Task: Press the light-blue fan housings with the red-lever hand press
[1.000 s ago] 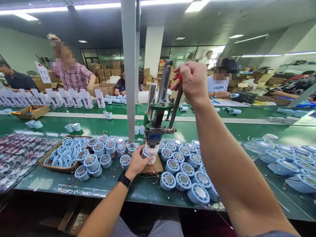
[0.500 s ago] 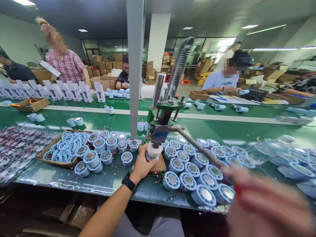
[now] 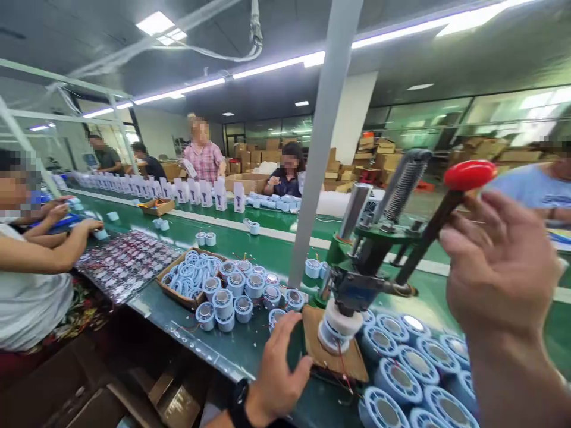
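A green hand press (image 3: 357,279) stands before me, its white press head (image 3: 343,318) over a light blue round motor housing (image 3: 332,340) on a cardboard pad (image 3: 312,333). Thin red wires trail from that housing. My left hand (image 3: 283,362) is just left of the pad, fingers spread and thumb apart, holding nothing. The press lever (image 3: 428,244), with its red knob (image 3: 470,174), points up. Close to the right of the lever is my right hand (image 3: 499,261), fingers loosely bent and apart, not wrapped round it; whether they touch it cannot be made out.
Several more housings (image 3: 397,377) stand right of the press, others (image 3: 223,302) to its left. A cardboard tray (image 3: 172,292) holds light blue rings. A grey post (image 3: 321,148) rises behind. Wired parts (image 3: 129,255) cover the left bench, near a co-worker (image 3: 31,279).
The view has swung left and up. The lever has risen, with my right hand now near its knob. My left hand has let go of the housing under the press head.
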A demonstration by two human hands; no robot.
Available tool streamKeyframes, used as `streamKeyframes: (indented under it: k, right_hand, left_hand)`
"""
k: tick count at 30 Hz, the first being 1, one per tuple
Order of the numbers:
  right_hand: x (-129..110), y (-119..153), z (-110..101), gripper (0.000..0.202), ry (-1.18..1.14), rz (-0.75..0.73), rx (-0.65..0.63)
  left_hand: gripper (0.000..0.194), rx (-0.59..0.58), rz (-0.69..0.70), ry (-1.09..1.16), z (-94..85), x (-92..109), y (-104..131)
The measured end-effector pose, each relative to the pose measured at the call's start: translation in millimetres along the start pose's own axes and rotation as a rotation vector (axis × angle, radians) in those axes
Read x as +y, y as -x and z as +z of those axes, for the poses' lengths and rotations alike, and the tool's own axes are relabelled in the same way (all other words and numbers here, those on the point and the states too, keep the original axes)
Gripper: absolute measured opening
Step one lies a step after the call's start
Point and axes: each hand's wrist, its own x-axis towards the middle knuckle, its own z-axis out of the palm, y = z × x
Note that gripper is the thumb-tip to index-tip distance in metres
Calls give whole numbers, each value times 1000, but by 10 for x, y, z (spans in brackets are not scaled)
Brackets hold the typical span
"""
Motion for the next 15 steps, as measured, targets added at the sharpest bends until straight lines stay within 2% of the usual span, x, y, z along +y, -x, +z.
streamKeyframes:
  k: [2,4,5,6,8,9,11,13,15]
  right_hand:
    - [157,508,64,62,26,128,46]
    - [344,1156,71,75,78,253,70]
    - [439,1466,78,83,119,320,61]
    - [530,1737,97,92,167,395,31]
    - [682,2111,171,102,277,572,-56]
    - [739,2209,220,102,335,664,-106]
    - [817,2255,316,100,400,773,-159]
    - [843,2195,378,95,385,779,-137]
    - [823,2151,391,91,330,728,-92]
  left_hand:
    - [48,177,46,-169,-562,-112,3]
    - [39,326,7,-427,-1223,-321,-151]
    - [37,355,-64,-594,-1555,-446,-272]
    - [38,318,-167,-757,-1864,-573,-406]
    - [35,269,-238,-844,-2350,-798,-662]
    - [31,225,-254,-875,-2512,-885,-766]
    - [20,148,-256,-909,-2684,-998,-901]
    - [10,91,-251,-948,-2732,-1044,-951]
    - [10,65,-232,-979,-2755,-1044,-955]
